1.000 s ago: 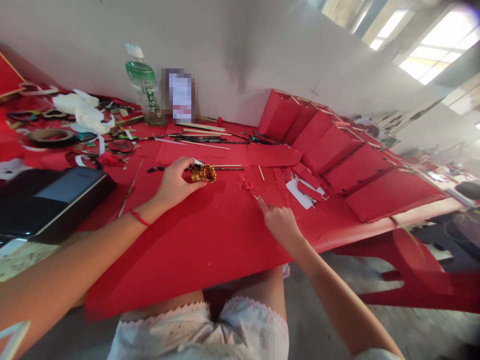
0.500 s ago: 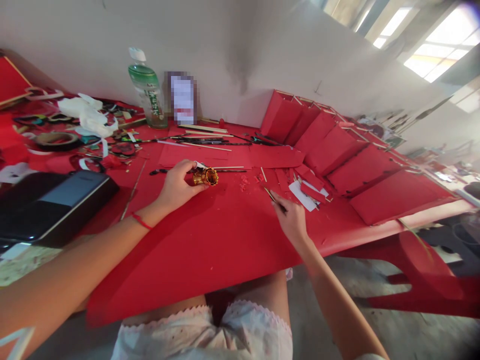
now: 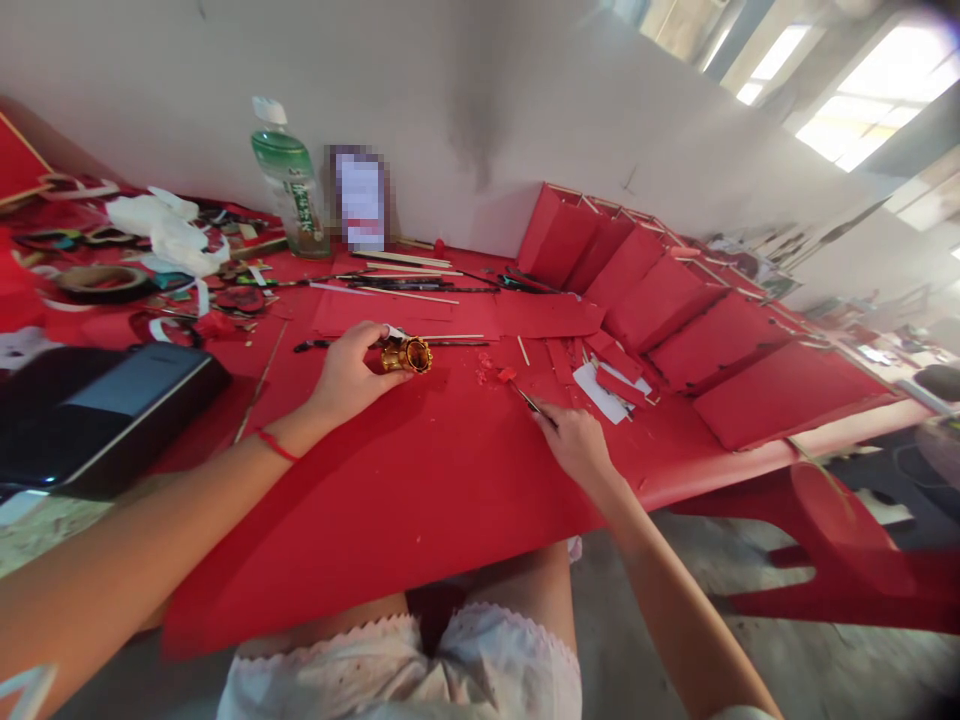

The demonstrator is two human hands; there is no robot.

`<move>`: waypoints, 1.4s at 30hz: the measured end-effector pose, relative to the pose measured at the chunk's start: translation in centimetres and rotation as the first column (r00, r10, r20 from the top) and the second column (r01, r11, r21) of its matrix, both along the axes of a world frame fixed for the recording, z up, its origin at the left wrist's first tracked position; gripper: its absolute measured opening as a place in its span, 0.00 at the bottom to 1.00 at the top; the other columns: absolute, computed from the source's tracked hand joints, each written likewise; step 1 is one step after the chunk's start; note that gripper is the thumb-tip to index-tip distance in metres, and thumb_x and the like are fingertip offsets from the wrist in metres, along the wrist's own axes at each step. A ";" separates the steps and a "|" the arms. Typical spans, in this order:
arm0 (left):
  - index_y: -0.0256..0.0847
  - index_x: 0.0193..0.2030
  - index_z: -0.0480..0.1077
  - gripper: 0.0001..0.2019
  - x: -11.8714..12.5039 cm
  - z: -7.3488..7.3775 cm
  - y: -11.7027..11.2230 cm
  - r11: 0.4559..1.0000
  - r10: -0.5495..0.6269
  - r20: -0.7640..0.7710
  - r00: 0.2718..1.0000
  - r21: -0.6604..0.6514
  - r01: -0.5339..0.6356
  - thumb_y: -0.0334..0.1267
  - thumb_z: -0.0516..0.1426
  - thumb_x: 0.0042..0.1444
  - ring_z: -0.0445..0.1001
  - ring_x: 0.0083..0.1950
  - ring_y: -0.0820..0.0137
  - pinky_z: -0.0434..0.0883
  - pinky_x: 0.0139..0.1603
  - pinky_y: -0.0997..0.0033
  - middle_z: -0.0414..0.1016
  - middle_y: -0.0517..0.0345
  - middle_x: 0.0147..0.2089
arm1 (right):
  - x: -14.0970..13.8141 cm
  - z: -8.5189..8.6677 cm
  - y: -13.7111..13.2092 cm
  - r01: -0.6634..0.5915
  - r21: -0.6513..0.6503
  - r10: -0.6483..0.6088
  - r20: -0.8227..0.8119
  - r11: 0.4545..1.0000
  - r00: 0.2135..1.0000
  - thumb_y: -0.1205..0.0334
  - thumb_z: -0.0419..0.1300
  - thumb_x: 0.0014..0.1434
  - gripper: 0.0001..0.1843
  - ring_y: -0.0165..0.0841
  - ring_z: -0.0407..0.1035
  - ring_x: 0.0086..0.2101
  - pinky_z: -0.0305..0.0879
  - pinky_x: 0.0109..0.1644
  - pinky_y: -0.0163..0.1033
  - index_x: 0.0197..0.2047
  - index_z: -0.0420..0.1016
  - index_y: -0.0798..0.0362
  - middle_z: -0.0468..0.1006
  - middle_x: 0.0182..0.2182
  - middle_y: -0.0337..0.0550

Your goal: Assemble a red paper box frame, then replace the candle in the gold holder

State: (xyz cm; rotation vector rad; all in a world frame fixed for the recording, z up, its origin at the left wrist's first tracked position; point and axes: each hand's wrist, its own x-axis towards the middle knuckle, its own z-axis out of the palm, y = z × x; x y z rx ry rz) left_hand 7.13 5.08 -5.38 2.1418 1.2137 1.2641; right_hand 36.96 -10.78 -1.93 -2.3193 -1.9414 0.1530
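Working at the red-covered desk (image 3: 450, 490), you have your left hand (image 3: 349, 378) clenched around a small gold crown-like ornament (image 3: 407, 354), which sits near the desk's middle. Your right hand (image 3: 577, 447) pinches a thin dark tool (image 3: 527, 400) with a red scrap (image 3: 507, 374) at its tip. This looks like a detail-fitting step; your next move seems to call for bringing that scrap to the ornament.

Where can a hand pass?

Over the red paper sheet (image 3: 390, 500), between the left hand (image 3: 349, 380) and the right hand (image 3: 577, 445).

What's in the way?

Red and white paper scraps (image 3: 607, 385) beyond the right hand; a flat black device (image 3: 112, 420) beyond the left.
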 end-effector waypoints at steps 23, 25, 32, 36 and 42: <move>0.45 0.41 0.71 0.21 -0.1 0.3 -0.1 1.000 -0.016 -0.020 1.000 0.001 0.016 0.48 0.70 0.42 0.77 0.46 0.59 0.74 0.50 0.60 0.79 0.53 0.43 | 1.3 0.1 1.0 0.087 -0.047 -0.084 -0.863 0.995 0.497 0.45 0.59 0.54 0.27 0.25 0.51 0.16 0.44 0.20 0.31 0.46 0.77 0.60 0.58 0.14 0.27; 0.44 0.40 0.71 0.20 -0.1 0.2 -0.1 1.000 -0.015 -0.021 1.000 0.008 0.016 0.48 0.70 0.42 0.77 0.46 0.59 0.74 0.50 0.60 0.79 0.53 0.44 | 1.2 0.2 0.9 0.077 0.036 -0.017 -0.810 0.996 0.586 0.46 0.57 0.56 0.30 0.27 0.55 0.17 0.50 0.22 0.32 0.51 0.78 0.62 0.60 0.14 0.29; 0.43 0.41 0.70 0.20 -0.1 0.3 -0.1 1.000 -0.003 -0.041 0.999 0.005 0.003 0.47 0.69 0.43 0.77 0.46 0.59 0.74 0.50 0.61 0.78 0.53 0.44 | -0.7 0.7 0.6 -0.027 0.157 0.020 0.049 0.987 0.999 0.59 0.52 0.68 0.24 0.33 0.72 0.30 0.58 0.32 0.35 0.64 0.75 0.42 0.82 0.36 0.45; 0.42 0.41 0.70 0.21 -0.1 0.2 -0.1 1.000 -0.005 -0.038 0.999 0.016 0.006 0.47 0.69 0.43 0.77 0.45 0.60 0.73 0.49 0.61 0.77 0.53 0.43 | -1.8 0.9 0.7 -0.071 -0.024 0.075 0.292 0.997 0.953 0.59 0.49 0.72 0.25 0.34 0.74 0.31 0.58 0.31 0.36 0.69 0.67 0.35 0.82 0.39 0.44; 0.41 0.42 0.70 0.21 -0.2 0.1 -0.1 1.000 -0.014 -0.041 0.999 0.015 0.015 0.46 0.69 0.43 0.77 0.46 0.60 0.73 0.50 0.61 0.77 0.52 0.44 | -1.6 0.6 0.8 -0.122 -0.101 0.150 0.361 0.987 0.920 0.57 0.46 0.74 0.26 0.36 0.77 0.33 0.60 0.32 0.37 0.71 0.64 0.36 0.83 0.38 0.45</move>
